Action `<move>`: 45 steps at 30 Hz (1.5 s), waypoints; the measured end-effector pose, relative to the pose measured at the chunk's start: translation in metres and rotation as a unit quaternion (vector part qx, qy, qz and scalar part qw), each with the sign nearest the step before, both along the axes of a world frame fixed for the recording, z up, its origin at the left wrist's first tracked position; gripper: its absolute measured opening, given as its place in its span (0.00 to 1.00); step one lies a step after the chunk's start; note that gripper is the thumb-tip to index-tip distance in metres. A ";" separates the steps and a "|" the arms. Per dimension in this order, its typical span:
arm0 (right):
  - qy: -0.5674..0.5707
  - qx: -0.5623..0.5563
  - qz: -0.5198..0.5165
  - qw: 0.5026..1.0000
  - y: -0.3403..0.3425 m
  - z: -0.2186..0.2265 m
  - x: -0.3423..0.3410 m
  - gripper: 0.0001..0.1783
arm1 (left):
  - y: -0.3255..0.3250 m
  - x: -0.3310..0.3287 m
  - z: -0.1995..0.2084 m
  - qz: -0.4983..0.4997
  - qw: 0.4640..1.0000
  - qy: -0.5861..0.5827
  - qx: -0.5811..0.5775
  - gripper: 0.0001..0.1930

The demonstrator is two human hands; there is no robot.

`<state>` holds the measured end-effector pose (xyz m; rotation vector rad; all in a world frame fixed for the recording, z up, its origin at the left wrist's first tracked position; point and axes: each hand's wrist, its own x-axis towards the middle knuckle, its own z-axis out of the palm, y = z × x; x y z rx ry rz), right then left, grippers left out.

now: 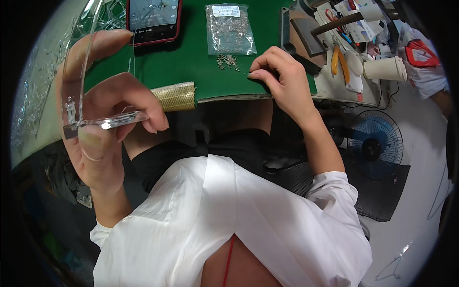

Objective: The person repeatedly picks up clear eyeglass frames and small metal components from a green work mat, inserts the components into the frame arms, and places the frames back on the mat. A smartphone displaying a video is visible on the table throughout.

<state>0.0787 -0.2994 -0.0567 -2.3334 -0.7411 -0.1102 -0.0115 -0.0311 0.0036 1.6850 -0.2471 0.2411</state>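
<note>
My left hand, raised close to the camera, grips a clear plastic piece with flat transparent panels and a thick bar along its lower edge. The fingers curl around and behind it and show through the plastic. At the edge of the green mat rests my right hand, thumb and index finger pressed together. Whatever may be in that pinch is too small to make out. Just left of those fingertips lies a small heap of tiny metal parts. Beyond it is a clear bag full of similar parts.
A phone in a red case stands at the back left, beside a pile of clear plastic pieces. A gold patterned roll sits at the mat's front edge. To the right are a metal press-like tool, yellow-handled pliers, a cup and a fan.
</note>
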 end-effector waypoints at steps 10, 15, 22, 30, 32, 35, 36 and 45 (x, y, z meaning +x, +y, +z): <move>0.016 0.033 0.029 0.999 0.015 -0.002 0.010 0.02 | -0.003 -0.001 -0.011 0.009 0.997 -0.017 -0.078 0.47; -0.026 -0.036 0.085 0.995 0.013 0.003 0.009 0.02 | -0.002 0.004 -0.011 -0.020 0.998 -0.025 -0.062 0.46; 0.012 0.011 0.067 0.998 0.009 0.000 0.010 0.02 | -0.005 0.005 -0.017 0.039 0.997 -0.043 -0.055 0.48; 0.006 -0.015 0.086 0.996 0.010 0.002 0.008 0.05 | -0.010 0.005 -0.015 0.072 0.996 -0.033 -0.042 0.51; 0.009 0.011 0.060 0.998 0.013 0.001 0.008 0.05 | -0.011 0.005 -0.015 0.074 0.996 -0.030 -0.046 0.51; -0.009 -0.004 0.032 0.999 0.021 -0.001 0.007 0.06 | -0.013 0.004 -0.015 0.072 0.996 -0.027 -0.050 0.51; -0.020 -0.018 0.023 0.999 0.023 -0.001 0.007 0.06 | -0.012 0.004 -0.015 0.067 0.996 -0.028 -0.053 0.51; -0.004 -0.002 0.061 0.998 0.013 0.000 0.006 0.06 | -0.012 0.002 -0.016 0.067 0.996 -0.025 -0.051 0.50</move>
